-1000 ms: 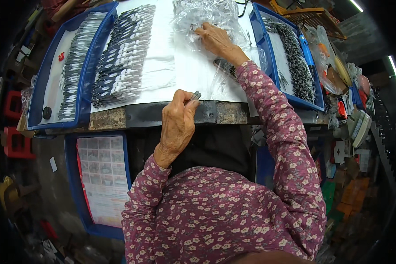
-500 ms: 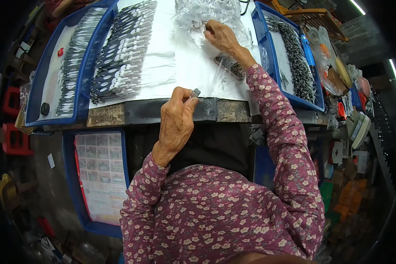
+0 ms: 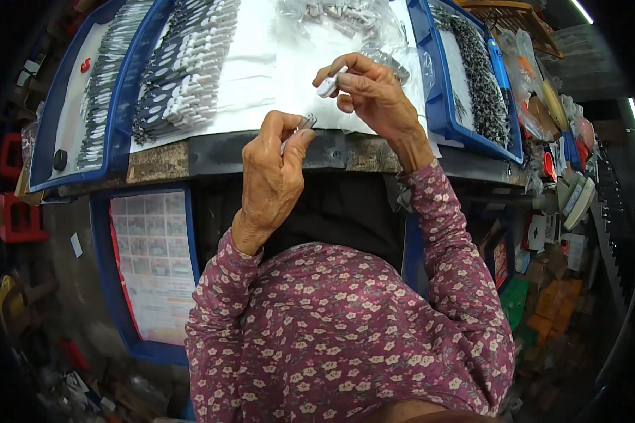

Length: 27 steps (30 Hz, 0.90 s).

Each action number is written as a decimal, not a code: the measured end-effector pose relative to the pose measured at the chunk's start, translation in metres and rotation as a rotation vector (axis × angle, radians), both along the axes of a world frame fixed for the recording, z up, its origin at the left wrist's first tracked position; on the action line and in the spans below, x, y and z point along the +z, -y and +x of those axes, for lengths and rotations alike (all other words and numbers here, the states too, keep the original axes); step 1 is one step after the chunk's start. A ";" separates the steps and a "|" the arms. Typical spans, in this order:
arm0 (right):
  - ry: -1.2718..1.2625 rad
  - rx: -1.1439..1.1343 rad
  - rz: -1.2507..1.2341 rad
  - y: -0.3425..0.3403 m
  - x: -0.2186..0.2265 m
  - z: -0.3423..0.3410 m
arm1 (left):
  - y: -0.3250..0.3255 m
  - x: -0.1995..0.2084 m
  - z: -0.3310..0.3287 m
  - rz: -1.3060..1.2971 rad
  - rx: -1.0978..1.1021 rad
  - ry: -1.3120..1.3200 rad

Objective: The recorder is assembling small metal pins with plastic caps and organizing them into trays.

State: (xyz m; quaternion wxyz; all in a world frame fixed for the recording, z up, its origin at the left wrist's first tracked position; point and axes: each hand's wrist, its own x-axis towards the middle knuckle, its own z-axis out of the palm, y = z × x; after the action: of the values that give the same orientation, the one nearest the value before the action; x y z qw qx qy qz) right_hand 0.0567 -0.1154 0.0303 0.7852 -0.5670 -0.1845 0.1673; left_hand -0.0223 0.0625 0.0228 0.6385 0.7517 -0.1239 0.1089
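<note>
My left hand [image 3: 271,173] is closed in a pinch just above the table's front edge, its fingers round a small grey, shiny metal-looking piece [image 3: 307,121]. Only the tip of that piece shows. To the right and a little farther off, my right hand [image 3: 381,99] pinches a small white plastic piece [image 3: 327,87] with a rounded end and a short stem. The two held pieces are apart. Beyond my right hand lies an opened clear plastic bag [image 3: 374,25] with several small pale pieces in it.
Rows of dark blue and white parts [image 3: 183,77] lie on white paper [image 3: 250,92] at the left. A blue tray [image 3: 120,106] beside them holds slim grey-green pieces. Another blue tray [image 3: 441,116] at the right holds small black-and-clear pieces [image 3: 480,84]. The table edge [image 3: 261,151] is dark.
My right hand has come back from the plastic bag toward my left hand and now holds the white piece. My left hand has moved slightly up and left, still pinching the grey piece.
</note>
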 end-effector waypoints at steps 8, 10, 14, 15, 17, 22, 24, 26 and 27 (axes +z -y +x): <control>0.019 -0.111 0.059 -0.002 -0.011 -0.029 | 0.001 -0.004 -0.003 0.048 -0.013 -0.012; 0.010 -0.130 0.066 -0.004 -0.010 -0.035 | 0.003 -0.005 -0.004 0.046 -0.016 -0.024; 0.045 -0.161 0.047 -0.006 -0.013 -0.039 | 0.003 -0.003 -0.006 0.053 -0.025 -0.033; 0.042 -0.162 0.048 -0.006 -0.015 -0.040 | 0.003 -0.004 -0.006 0.054 -0.026 -0.037; 0.059 -0.137 0.074 -0.005 -0.019 -0.040 | 0.003 -0.004 -0.007 0.067 -0.033 -0.061; 0.075 -0.193 0.039 -0.007 -0.019 -0.050 | 0.001 -0.008 -0.009 0.027 -0.051 -0.094; 0.079 -0.208 0.019 -0.007 -0.020 -0.053 | 0.000 -0.008 -0.010 0.016 -0.057 -0.100; 0.088 -0.236 -0.002 -0.008 -0.020 -0.057 | -0.001 -0.009 -0.011 0.045 -0.065 -0.093; 0.086 -0.238 -0.003 -0.008 -0.020 -0.059 | -0.001 -0.008 -0.012 0.044 -0.067 -0.095</control>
State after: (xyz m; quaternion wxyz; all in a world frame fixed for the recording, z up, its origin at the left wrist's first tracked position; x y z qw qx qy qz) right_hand -0.0018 -0.1077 0.0105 0.7901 -0.5926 -0.1491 0.0486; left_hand -0.0340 0.0635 0.0148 0.6302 0.7654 -0.1209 0.0488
